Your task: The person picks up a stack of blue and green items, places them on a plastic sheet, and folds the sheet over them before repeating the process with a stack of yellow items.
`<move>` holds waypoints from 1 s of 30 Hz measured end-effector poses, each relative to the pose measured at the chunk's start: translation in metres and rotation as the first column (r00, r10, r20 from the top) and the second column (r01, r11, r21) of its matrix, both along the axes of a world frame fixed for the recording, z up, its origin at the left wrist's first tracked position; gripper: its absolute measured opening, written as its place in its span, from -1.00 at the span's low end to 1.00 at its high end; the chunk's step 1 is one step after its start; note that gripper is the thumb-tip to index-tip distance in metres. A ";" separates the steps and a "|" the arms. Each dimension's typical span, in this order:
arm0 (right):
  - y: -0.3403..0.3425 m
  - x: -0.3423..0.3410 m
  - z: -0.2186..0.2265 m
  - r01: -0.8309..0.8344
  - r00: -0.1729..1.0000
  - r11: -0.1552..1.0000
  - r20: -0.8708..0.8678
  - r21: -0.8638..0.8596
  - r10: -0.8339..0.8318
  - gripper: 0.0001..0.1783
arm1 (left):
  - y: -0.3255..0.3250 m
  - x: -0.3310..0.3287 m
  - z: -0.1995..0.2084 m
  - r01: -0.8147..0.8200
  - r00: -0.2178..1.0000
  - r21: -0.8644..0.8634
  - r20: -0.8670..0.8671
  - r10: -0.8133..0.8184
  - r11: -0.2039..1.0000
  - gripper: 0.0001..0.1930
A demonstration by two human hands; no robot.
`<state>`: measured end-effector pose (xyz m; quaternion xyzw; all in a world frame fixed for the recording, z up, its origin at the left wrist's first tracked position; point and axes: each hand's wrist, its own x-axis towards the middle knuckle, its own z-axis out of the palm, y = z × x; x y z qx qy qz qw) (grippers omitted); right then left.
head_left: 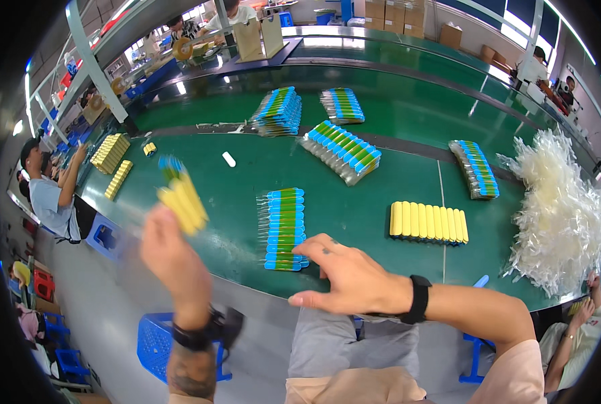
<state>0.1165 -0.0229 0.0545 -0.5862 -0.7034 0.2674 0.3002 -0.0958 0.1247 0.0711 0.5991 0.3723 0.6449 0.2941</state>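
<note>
Yellow, round-ended, slim pieces with blue-and-green ends (184,204), one blurred bunch: raised in the left hand (172,242), tilted, over the near left part of the glossy green desk (354,212). Fingers of this hand appear closed about the bunch's lower end, probably to keep the pieces together; blur hides the exact grip. Right hand (358,276): fingers loosely bent, thumb spread wide, nothing visibly gripped; index fingertip at the right edge of one row of blue-and-green banded slim pieces with thin clear ends (285,229), touching or just above it, perhaps steadying the row. Row laid side by side, bands lined up, thin ends pointing left, an order that seems to keep the pieces even. To the right, one block of pale yellow rounded pieces (430,223), set edge to edge, likely for tidiness. Beyond, four blue-and-green banded stacks, the nearest (343,151) lying aslant; separate placing appears to keep the batches distinct. Far left, one stack of yellow pieces (110,153). Mid-desk, one small white cylinder (228,159), apart. Far right, one loose heap of clear crinkled plastic (560,209), well apart from the hands.
</note>
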 end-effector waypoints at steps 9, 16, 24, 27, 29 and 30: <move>-0.063 0.003 0.014 0.177 0.814 0.977 -0.540 -0.120 -0.214 -0.67 | -0.159 0.067 -0.061 0.444 0.849 0.193 -0.404 -0.341 0.875 -0.48; -0.119 0.055 0.050 -0.046 0.984 0.999 -0.170 0.019 0.049 -0.84 | -0.175 0.078 -0.033 0.638 0.761 0.251 -0.352 -0.545 0.729 -0.40; -0.178 0.104 0.082 0.108 0.991 0.994 -0.080 0.005 -0.107 -0.89 | -0.115 0.088 -0.013 0.916 0.169 -0.167 -0.664 -0.728 0.366 -0.71; -0.196 0.117 0.073 0.256 0.966 0.967 0.033 0.002 -0.256 -0.85 | -0.120 0.093 -0.021 0.833 0.042 -0.514 -0.309 -0.950 0.204 -0.79; -0.201 0.121 0.059 0.272 0.958 0.962 0.087 0.027 -0.274 -0.77 | -0.121 0.103 -0.036 0.871 0.108 -0.400 -0.410 -0.906 0.285 -0.77; -0.204 0.126 0.049 0.185 0.963 0.967 0.162 0.173 -0.213 -0.74 | -0.123 0.108 -0.040 0.897 0.183 -0.268 -0.500 -0.847 0.352 -0.75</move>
